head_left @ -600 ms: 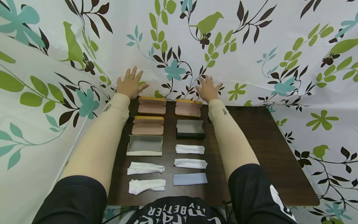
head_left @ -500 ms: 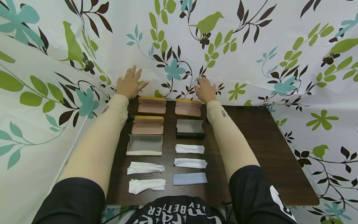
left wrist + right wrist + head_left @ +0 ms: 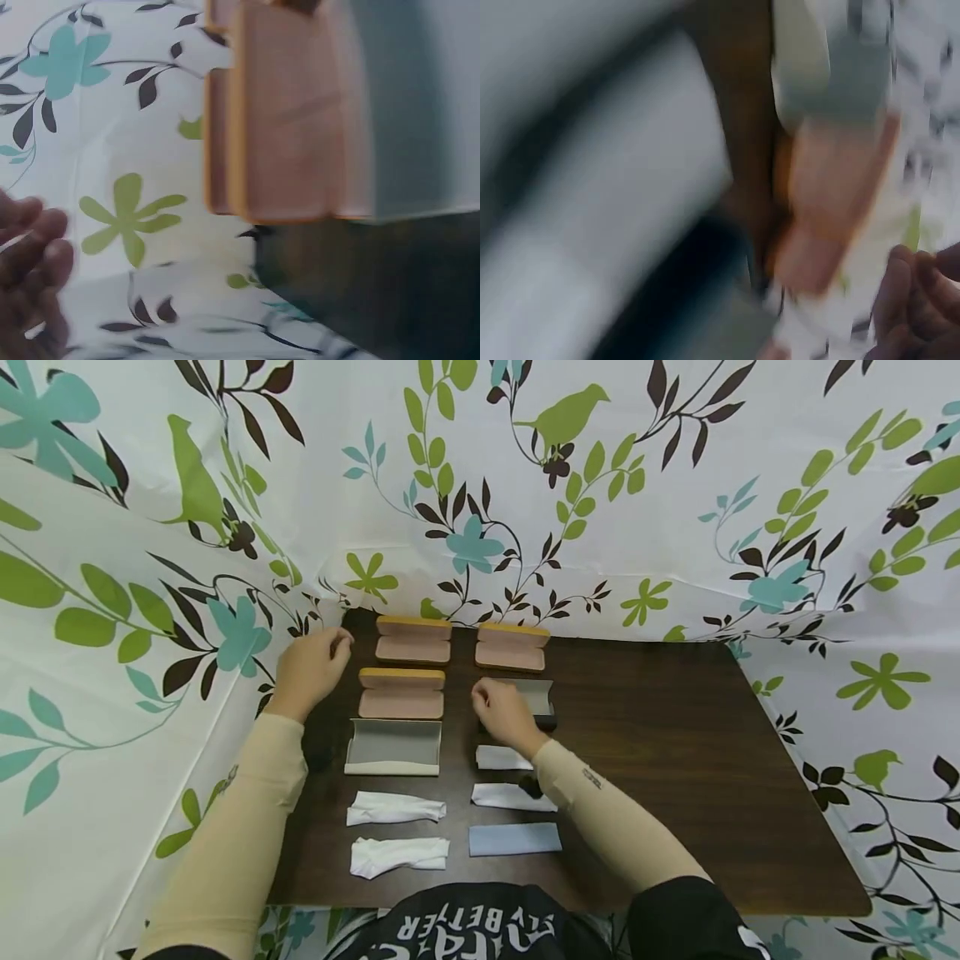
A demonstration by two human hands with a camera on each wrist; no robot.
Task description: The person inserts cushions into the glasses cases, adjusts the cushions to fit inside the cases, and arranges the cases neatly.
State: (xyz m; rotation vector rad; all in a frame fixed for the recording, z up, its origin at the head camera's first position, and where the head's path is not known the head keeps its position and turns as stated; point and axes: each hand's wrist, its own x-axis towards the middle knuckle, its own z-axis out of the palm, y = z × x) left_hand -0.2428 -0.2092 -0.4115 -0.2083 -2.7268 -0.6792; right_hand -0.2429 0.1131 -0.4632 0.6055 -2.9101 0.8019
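I see the left hand [image 3: 309, 668] and right hand [image 3: 507, 713] loosely curled, empty; eyeglass cases [image 3: 401, 702] stand open, apparently for access.

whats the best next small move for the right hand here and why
Probably bring the right hand to the nearest white cloth and pinch it: the hand seems to hold nothing, the cloth lies on the table, and the dark case just beyond it stands open.
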